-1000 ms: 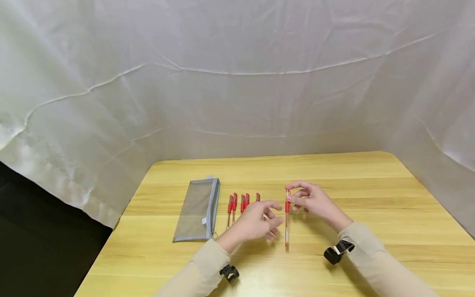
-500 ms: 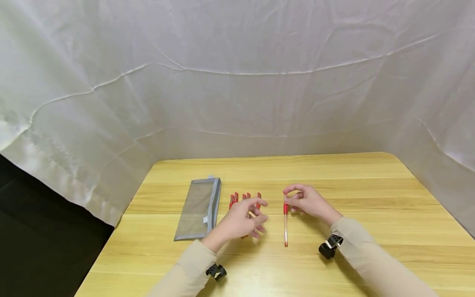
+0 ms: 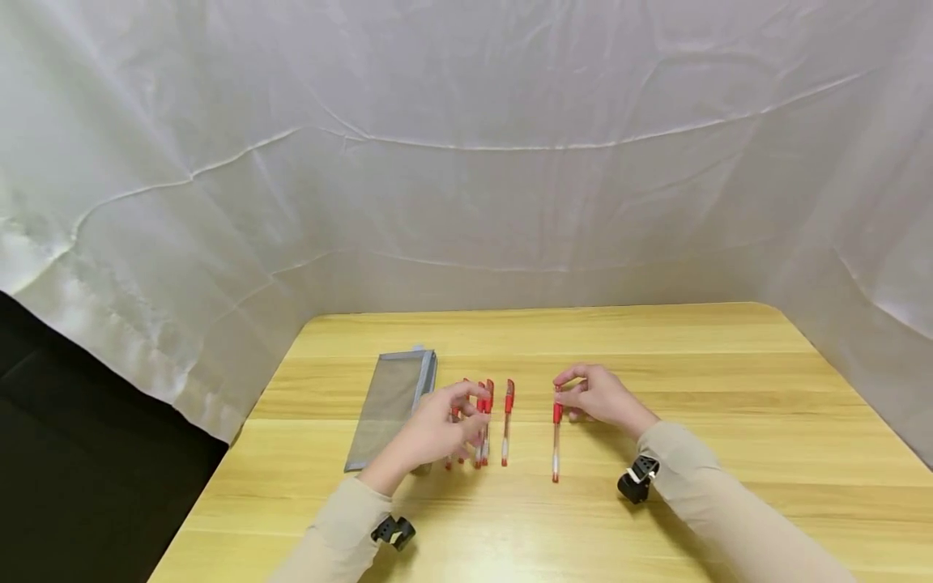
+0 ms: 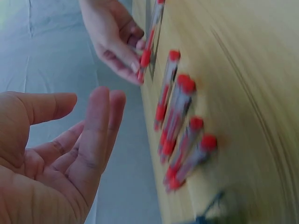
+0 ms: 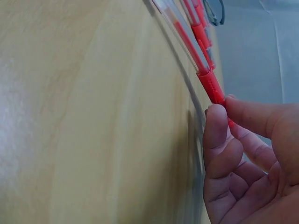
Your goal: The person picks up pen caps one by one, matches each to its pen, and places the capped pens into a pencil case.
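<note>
Your right hand (image 3: 601,398) pinches a pen (image 3: 556,441) by its red-capped end, thumb against fingers, to the right of the other pens (image 3: 509,398). Your left hand (image 3: 433,425) grips nothing, its fingers loosely extended, thumb apart, over those pens beside the pouch (image 3: 382,409).

head view forward and down, wrist close-ups, pens (image 3: 508,402) shared

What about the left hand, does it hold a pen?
No, the left hand is empty, with nothing between thumb and fingers.
</note>
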### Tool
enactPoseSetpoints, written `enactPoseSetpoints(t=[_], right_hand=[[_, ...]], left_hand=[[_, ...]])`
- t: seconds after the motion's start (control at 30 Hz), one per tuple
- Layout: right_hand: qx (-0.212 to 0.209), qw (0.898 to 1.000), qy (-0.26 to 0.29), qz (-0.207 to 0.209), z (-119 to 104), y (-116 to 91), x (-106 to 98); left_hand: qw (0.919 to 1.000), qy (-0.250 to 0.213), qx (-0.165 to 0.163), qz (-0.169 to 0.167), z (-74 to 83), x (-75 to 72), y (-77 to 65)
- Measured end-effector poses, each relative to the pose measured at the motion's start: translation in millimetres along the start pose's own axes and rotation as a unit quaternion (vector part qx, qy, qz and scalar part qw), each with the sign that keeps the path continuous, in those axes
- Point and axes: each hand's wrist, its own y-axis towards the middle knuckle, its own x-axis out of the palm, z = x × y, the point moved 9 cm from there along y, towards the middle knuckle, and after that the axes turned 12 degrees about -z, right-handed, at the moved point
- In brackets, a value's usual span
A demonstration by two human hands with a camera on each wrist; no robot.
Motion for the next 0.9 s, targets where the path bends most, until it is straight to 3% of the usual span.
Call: enactPoseSetpoints(t=[0.27,0.5,0.9], right_hand=[[0.004,1.000,-0.006,0.012,6.7,4.2,-2.3],[0.004,1.000,-0.013,0.021,4.7,7.5,-2.8],[0.005,0.998,-0.053,0.033,-4.1,10.4,0.6]], left_hand=[[0.9918,0.099,-0.001,0.081,-1.1,-31.4,-24.4],[0.9697,0.187,-0.034,0.153,-2.0,-53.5,-40.3],[0.9555,0.211,-0.086,0.188,-23.0,-77.8,-51.1]])
